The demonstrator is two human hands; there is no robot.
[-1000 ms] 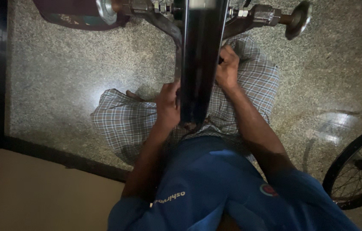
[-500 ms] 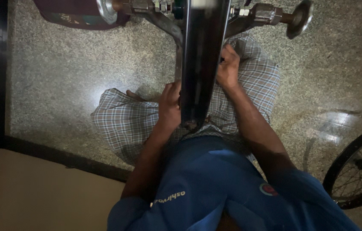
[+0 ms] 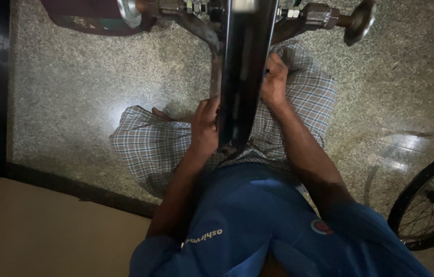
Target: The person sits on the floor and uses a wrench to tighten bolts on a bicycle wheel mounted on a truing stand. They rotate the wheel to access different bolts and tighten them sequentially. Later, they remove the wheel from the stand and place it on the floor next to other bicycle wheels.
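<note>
hands on either flank of long glossy black metal bar (image 3: 245, 77): left grip (image 3: 205, 128) wrapped round its edge, right grip (image 3: 274, 82) pressed closed against it, above checked cloth (image 3: 145, 149).

Speckled stone floor (image 3: 83, 92) glares under light, perhaps a beige wall (image 3: 37, 231) alongside.
</note>
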